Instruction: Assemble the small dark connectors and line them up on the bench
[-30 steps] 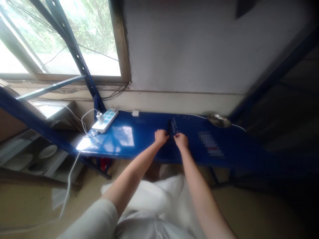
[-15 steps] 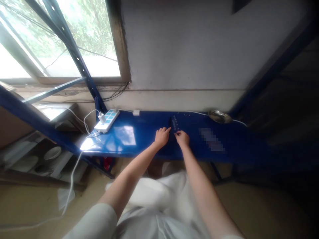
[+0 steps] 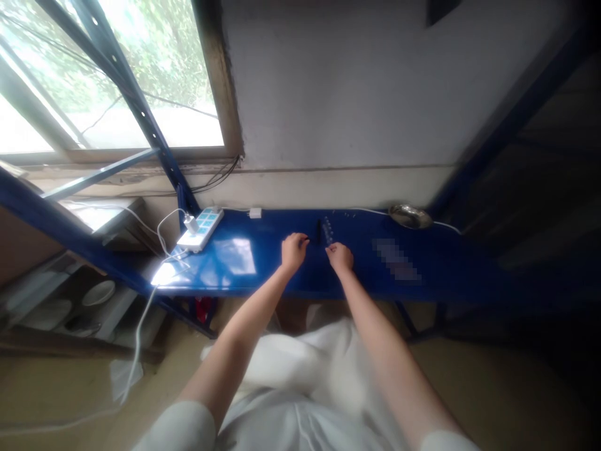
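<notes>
My left hand (image 3: 293,252) is over the blue table, thumb and fingers pinched together, with a small dark tip showing at the fingertips; its kind is too small to tell. Just right of it lies a thin black object (image 3: 318,231) on the tabletop. Beside that runs a clear, bumpy strip (image 3: 328,229), perhaps a row of small clear pieces. At the strip's near end my right hand (image 3: 340,257) has its fingertips closed together. Whether anything is between them, or whether they touch the strip, I cannot make out.
The blue table (image 3: 272,275) stands against the wall. A white power strip (image 3: 201,229) with a plug and cords is at its left, near a white adapter (image 3: 255,213). A shiny metal bowl (image 3: 410,216) sits back right, near several tiny pieces (image 3: 350,215). Blue metal posts rise at both sides.
My left hand has moved left, away from the black object, its extended finger now drawn into a pinch. My right hand stays by the strip's near end. The view has shifted slightly.
</notes>
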The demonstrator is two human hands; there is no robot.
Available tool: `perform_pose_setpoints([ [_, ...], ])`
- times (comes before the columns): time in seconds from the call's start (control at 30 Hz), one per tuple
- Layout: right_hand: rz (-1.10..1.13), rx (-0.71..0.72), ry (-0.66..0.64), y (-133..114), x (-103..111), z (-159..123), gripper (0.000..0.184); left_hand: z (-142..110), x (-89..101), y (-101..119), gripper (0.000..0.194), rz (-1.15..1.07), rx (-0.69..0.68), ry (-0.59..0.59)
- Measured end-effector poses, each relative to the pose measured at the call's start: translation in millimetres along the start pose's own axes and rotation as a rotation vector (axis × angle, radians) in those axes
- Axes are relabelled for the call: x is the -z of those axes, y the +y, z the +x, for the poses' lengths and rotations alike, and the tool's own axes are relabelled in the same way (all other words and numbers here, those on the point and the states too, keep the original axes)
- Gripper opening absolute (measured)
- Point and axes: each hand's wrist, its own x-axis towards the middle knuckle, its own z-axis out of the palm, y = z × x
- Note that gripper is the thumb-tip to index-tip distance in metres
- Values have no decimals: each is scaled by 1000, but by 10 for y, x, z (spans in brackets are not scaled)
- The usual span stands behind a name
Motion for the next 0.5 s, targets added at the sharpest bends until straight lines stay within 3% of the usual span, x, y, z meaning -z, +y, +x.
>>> perform_pose_setpoints([
  [0.1, 23, 144, 55, -177, 73, -37, 14, 102, 194, -2, 15, -115, -57, 96],
  [0.23, 34, 329, 118, -432, 157, -69, 15, 203, 418, 58, 14, -145, -97, 125],
  [0.5, 34, 410, 117, -654, 226, -80, 14, 203, 617, 137, 14, -169, -132, 157],
])
